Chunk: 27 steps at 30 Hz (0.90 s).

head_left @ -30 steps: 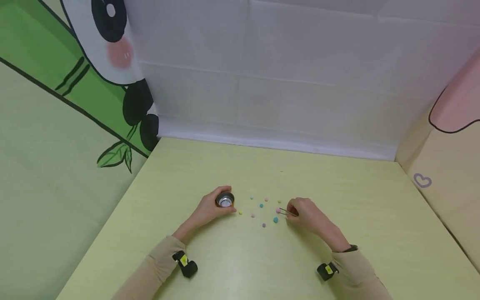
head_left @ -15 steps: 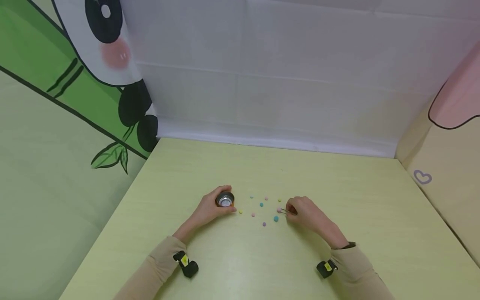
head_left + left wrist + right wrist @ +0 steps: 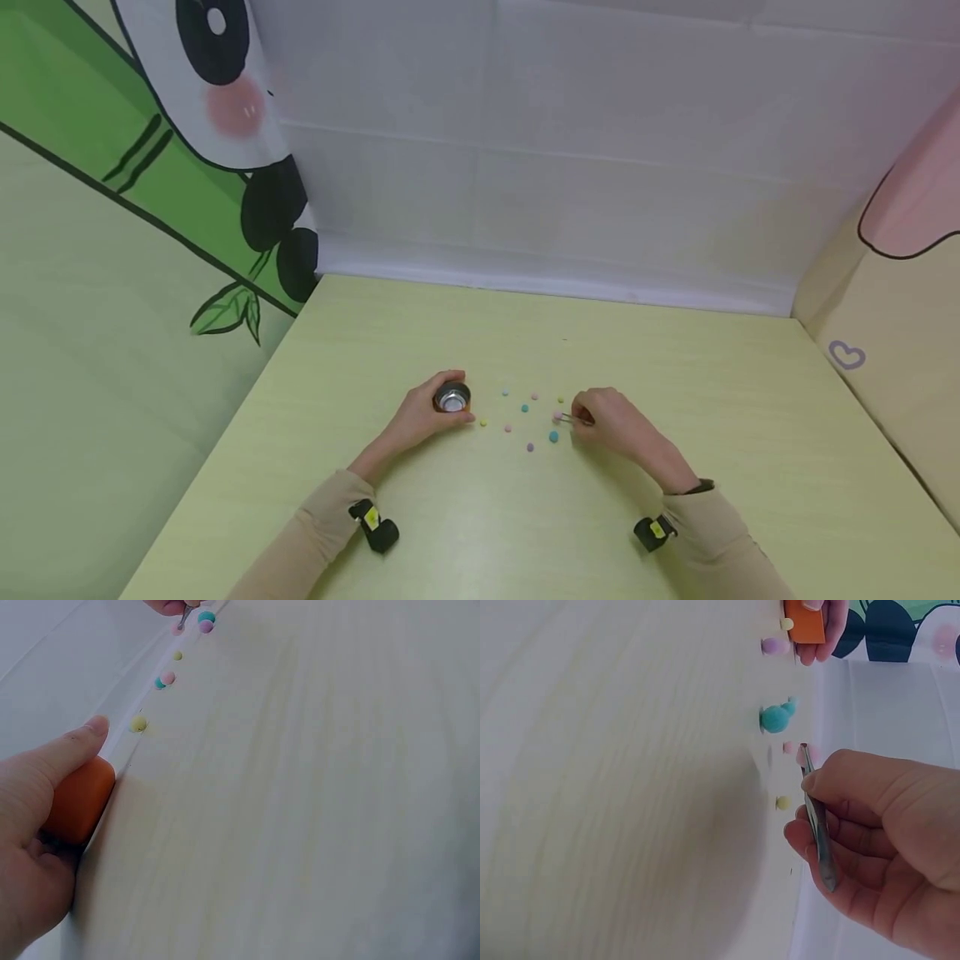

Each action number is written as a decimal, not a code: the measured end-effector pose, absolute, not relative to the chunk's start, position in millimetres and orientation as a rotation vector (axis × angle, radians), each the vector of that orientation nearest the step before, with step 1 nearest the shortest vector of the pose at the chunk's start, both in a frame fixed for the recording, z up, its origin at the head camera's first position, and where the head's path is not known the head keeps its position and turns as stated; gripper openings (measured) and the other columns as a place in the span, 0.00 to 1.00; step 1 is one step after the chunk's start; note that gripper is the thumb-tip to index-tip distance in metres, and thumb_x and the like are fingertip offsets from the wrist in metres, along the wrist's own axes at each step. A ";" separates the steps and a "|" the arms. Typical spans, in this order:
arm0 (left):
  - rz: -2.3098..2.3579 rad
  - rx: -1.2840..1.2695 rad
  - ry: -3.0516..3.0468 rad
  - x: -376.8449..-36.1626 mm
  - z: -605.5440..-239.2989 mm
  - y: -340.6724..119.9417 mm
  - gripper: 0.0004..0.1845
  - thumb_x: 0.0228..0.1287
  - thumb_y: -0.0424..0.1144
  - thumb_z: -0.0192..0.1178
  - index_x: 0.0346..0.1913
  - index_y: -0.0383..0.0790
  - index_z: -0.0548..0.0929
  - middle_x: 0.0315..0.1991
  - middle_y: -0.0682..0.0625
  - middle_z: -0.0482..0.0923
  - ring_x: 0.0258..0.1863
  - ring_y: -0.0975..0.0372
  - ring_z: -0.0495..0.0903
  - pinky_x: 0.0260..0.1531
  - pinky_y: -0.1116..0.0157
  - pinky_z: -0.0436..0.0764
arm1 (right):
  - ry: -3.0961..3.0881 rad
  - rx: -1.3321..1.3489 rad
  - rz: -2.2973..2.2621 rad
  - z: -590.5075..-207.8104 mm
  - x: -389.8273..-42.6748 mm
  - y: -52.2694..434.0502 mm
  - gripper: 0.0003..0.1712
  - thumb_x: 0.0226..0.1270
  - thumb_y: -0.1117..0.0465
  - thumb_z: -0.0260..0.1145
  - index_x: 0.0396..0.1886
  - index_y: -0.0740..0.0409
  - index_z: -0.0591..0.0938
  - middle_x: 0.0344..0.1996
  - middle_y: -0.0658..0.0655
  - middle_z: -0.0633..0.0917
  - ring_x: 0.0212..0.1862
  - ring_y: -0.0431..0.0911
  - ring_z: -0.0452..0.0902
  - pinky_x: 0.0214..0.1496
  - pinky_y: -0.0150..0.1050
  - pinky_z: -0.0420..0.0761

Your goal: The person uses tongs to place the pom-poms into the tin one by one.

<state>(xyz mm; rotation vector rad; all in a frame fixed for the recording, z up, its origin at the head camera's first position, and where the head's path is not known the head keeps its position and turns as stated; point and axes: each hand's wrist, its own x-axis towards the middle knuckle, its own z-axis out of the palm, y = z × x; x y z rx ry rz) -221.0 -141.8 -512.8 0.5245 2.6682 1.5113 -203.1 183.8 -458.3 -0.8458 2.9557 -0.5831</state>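
My left hand [image 3: 423, 414] holds a small round tin [image 3: 452, 398] between thumb and fingers. Its inside is bare metal, and its outer wall looks orange in the left wrist view. My right hand [image 3: 617, 427] pinches metal tweezers [image 3: 817, 829]. The tweezer tips are at a pink pom-pom [image 3: 558, 416], on the right side of the scattered pom-poms. A larger blue pom-pom [image 3: 553, 437] lies just in front of it, and a yellow-green pom-pom [image 3: 560, 400] lies behind. Whether the pink pom-pom still touches the table is hard to tell.
Between the hands, several small pom-poms lie loose on the table [image 3: 465, 517]: a purple pom-pom [image 3: 530, 447], a teal pom-pom [image 3: 524, 408], a yellow pom-pom [image 3: 483, 422] and others. A white sheet [image 3: 525, 208] hangs behind the table's far edge.
The tweezer tips, spread apart at the pink pom-pom earlier, now look closer together on it. My right hand has shifted slightly away from me. The left hand keeps its hold on the tin.
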 end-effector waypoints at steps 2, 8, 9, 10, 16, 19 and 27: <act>1.512 0.522 2.671 -221.8 -513.4 -141.6 0.39 0.52 0.44 0.76 0.67 0.40 0.72 0.66 0.42 0.76 0.65 0.47 0.74 0.65 0.46 0.73 | 2.957 -0.855 -0.570 -456.1 -204.2 182.1 0.04 0.61 0.69 0.68 0.27 0.59 0.82 0.21 0.49 0.78 0.26 0.38 0.66 0.29 0.29 0.68; 1.513 0.508 2.686 -222.6 -515.9 -141.7 0.39 0.52 0.43 0.76 0.67 0.40 0.73 0.65 0.42 0.76 0.65 0.48 0.75 0.65 0.47 0.73 | 2.940 -0.900 -0.574 -451.7 -209.2 175.1 0.05 0.60 0.69 0.68 0.26 0.59 0.82 0.20 0.48 0.76 0.25 0.38 0.65 0.28 0.28 0.66; 1.520 0.503 2.685 -222.5 -515.9 -141.6 0.39 0.52 0.43 0.77 0.67 0.40 0.73 0.65 0.42 0.76 0.65 0.48 0.74 0.65 0.46 0.72 | 2.936 -0.911 -0.579 -451.3 -209.9 173.8 0.05 0.59 0.69 0.68 0.26 0.58 0.82 0.20 0.48 0.76 0.25 0.37 0.65 0.27 0.28 0.66; 1.522 0.499 2.683 -222.5 -515.9 -141.3 0.39 0.52 0.43 0.77 0.67 0.40 0.73 0.65 0.42 0.76 0.65 0.48 0.74 0.65 0.46 0.72 | 2.932 -0.920 -0.584 -451.1 -210.6 172.7 0.05 0.59 0.69 0.67 0.26 0.58 0.81 0.20 0.48 0.75 0.25 0.37 0.65 0.27 0.28 0.65; 1.513 0.496 2.683 -222.4 -515.3 -139.8 0.39 0.52 0.43 0.76 0.67 0.40 0.72 0.66 0.42 0.76 0.67 0.48 0.73 0.67 0.48 0.71 | 2.913 -0.969 -0.596 -446.8 -212.8 162.4 0.06 0.59 0.69 0.67 0.25 0.57 0.81 0.19 0.47 0.74 0.24 0.37 0.64 0.27 0.27 0.65; 1.519 0.489 2.688 -222.6 -515.4 -139.7 0.39 0.52 0.43 0.77 0.67 0.40 0.73 0.66 0.43 0.76 0.66 0.49 0.74 0.66 0.48 0.71 | 2.904 -0.991 -0.605 -442.8 -213.5 155.5 0.06 0.59 0.69 0.67 0.24 0.57 0.80 0.19 0.47 0.74 0.24 0.37 0.64 0.27 0.27 0.64; 1.545 0.462 2.652 -223.0 -517.9 -142.0 0.39 0.51 0.42 0.77 0.67 0.41 0.73 0.66 0.44 0.76 0.66 0.50 0.75 0.67 0.50 0.72 | 2.891 -1.069 -0.601 -434.6 -216.8 137.6 0.06 0.60 0.68 0.67 0.25 0.57 0.81 0.19 0.47 0.74 0.24 0.36 0.63 0.27 0.27 0.64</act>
